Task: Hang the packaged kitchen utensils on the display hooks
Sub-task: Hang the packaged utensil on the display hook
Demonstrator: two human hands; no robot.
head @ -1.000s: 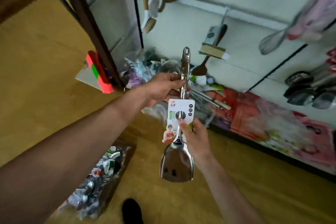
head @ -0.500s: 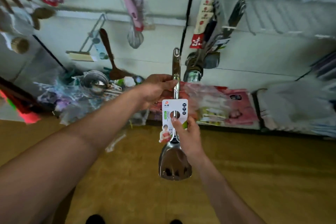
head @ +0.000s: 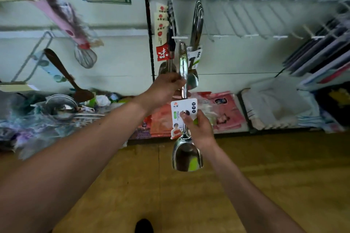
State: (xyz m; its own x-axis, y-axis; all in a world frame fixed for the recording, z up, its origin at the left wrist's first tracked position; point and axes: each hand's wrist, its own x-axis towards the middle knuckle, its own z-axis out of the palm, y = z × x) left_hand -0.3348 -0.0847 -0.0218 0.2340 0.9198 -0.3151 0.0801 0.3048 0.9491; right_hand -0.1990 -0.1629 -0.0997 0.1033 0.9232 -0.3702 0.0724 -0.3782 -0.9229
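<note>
Head view shows the steel spatula held upright, long axis vertical, blade down and the hanging hole at its handle tip uppermost. Left hand is closed around the upper handle; right hand pinches the label card and the shaft lower down. The handle tip sits just below the white tip of a display hook, apparently not yet threaded, though blur makes that hard to judge. Hung utensils crowd close to its right and red-tagged ones to its left; empty hooks farther right offer more room.
</note>
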